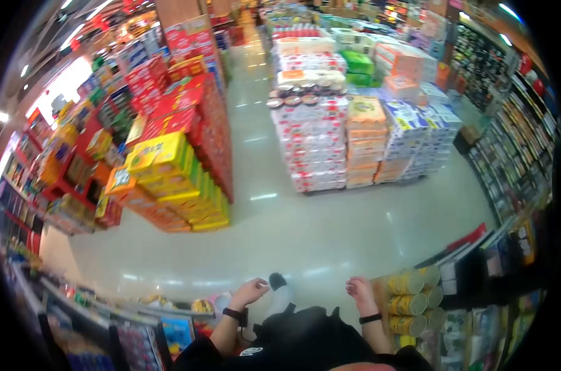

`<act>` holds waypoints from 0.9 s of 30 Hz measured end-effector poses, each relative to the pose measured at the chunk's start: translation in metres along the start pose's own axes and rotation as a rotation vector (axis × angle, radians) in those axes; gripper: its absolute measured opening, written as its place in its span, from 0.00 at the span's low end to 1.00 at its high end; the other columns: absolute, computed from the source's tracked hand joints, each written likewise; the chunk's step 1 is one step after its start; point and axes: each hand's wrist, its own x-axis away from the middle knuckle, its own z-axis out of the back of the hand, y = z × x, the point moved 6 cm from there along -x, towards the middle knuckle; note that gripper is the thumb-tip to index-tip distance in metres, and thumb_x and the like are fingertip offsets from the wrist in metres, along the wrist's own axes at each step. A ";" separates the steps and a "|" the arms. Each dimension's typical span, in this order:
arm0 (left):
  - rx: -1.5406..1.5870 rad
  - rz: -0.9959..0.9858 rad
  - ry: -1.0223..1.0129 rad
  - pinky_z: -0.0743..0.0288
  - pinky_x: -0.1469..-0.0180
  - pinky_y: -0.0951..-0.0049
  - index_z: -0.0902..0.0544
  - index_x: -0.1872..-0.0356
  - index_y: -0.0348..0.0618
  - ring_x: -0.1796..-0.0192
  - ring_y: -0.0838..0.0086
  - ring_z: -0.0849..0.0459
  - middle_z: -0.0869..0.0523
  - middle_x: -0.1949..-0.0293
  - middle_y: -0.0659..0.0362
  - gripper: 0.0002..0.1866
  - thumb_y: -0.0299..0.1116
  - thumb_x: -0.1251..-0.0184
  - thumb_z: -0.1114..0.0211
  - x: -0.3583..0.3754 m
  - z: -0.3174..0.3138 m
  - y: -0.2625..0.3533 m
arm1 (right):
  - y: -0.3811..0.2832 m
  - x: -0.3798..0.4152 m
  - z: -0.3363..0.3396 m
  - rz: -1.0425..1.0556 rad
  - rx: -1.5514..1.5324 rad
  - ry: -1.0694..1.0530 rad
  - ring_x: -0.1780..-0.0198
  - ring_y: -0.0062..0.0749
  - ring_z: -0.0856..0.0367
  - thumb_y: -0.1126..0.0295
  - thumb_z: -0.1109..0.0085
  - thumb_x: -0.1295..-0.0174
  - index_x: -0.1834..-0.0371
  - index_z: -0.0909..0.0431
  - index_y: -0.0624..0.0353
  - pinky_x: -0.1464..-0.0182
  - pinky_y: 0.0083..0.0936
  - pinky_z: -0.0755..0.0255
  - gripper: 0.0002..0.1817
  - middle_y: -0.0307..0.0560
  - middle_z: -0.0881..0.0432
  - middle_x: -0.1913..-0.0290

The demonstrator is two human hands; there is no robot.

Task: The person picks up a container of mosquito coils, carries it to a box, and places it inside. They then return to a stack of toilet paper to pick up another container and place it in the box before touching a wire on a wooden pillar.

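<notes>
My left hand (250, 292) hangs low in front of my body, with its loosely bent fingers apart and nothing in them. A dark band (233, 314) circles that wrist. Level with it on the other side, my right hand (362, 294) is raised, fingers slightly curled and apart, also without anything in it. Another dark band (370, 318) sits on the right wrist. Several yellow cans (407, 304) are stacked on a shelf just right of my right hand, not touched by it. Small goods lie on a low shelf (187, 306) left of my left hand.
Yellow cartons (160, 157) and red boxes (200, 117) form a tall stack at left. Wrapped paper packs (311, 145), orange packs (365, 139) and blue-white packs (410, 139) stand ahead. Shiny floor (280, 229) runs between them. Filled shelves (515, 148) line the right.
</notes>
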 end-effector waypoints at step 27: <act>0.097 -0.066 0.042 0.20 0.49 0.69 0.17 0.44 0.44 0.56 0.70 0.12 0.10 0.60 0.54 0.17 0.38 0.29 0.34 -0.231 0.135 0.155 | -0.148 -0.275 -0.208 -0.053 0.110 -0.043 0.57 0.31 0.20 0.68 0.41 0.34 0.39 0.30 0.56 0.52 0.29 0.24 0.20 0.44 0.20 0.55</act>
